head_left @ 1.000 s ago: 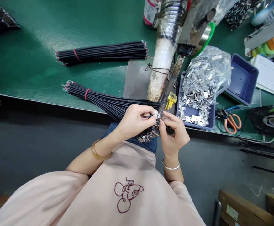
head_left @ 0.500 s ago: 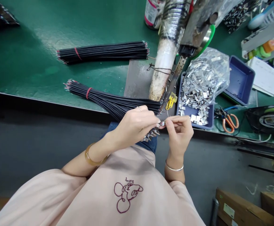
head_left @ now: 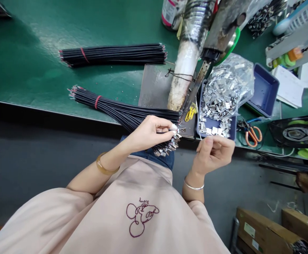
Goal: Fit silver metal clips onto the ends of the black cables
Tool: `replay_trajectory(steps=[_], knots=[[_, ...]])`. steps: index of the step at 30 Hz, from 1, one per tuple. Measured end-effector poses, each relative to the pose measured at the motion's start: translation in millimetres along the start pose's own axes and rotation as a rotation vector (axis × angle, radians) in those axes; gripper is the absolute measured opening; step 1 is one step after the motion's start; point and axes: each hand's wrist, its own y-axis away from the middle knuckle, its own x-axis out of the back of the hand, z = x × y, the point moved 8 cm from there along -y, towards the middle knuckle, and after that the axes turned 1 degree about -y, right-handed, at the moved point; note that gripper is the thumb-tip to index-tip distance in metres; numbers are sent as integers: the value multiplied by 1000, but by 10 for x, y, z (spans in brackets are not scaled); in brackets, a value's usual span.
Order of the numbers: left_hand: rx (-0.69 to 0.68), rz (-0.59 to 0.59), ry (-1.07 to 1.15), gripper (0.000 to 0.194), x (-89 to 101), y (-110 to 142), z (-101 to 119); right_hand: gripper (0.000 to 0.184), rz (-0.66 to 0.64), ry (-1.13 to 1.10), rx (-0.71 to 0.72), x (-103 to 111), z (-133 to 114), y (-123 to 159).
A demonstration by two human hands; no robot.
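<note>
My left hand (head_left: 154,132) pinches the end of a black cable between thumb and fingertips. A small silver metal connector (head_left: 182,130) sticks out past those fingers to the right. Below them hangs a cluster of cables with metal connectors (head_left: 167,146) on their ends, over my lap. My right hand (head_left: 213,151) is closed in a pinch just in front of the blue tray (head_left: 232,132). A thin pale strand (head_left: 199,135) shows at its fingertips; its kind is unclear. Beside my left hand a bundle of black cables (head_left: 122,110) with a red band lies on the green table.
Another banded cable bundle (head_left: 114,54) lies farther back. A white, dirty-tipped tube (head_left: 180,77) and a metal arm reach down over a grey plate (head_left: 154,86). A bag of metal connectors (head_left: 228,79) fills the tray. Orange-handled pliers (head_left: 253,137) and a fan (head_left: 296,134) are at right.
My right hand has moved right, away from the connector and towards the tray's front. My left hand keeps its pinch, and the connector at its fingertips is now uncovered.
</note>
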Motion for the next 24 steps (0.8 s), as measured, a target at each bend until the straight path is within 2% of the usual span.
replay_trajectory(steps=[2,4,9,13,15,19,21,24], knots=[[-17,31,1,18,2,1,19,17,23,15,21,67,-32,7],[-34,51,-21,19,7,3,33,15,-51,40,31,40,-42,24],[-65,68,-72,18,19,3,27,10,-355,161,86,-247,-17,96],[-68,67,-112,17,16,-3,10,8,-440,198,129,-419,-22,126],[-71,55,-144,18,10,-2,18,3,-444,168,88,-452,-1,127],[-62,21,-134,19,-7,7,21,15,-553,-40,-188,-518,166,161],[-40,16,-81,20,-14,8,4,18,-532,-108,-266,-480,218,141],[-15,56,-12,17,-8,2,-13,13,-245,-146,-196,-230,184,8]])
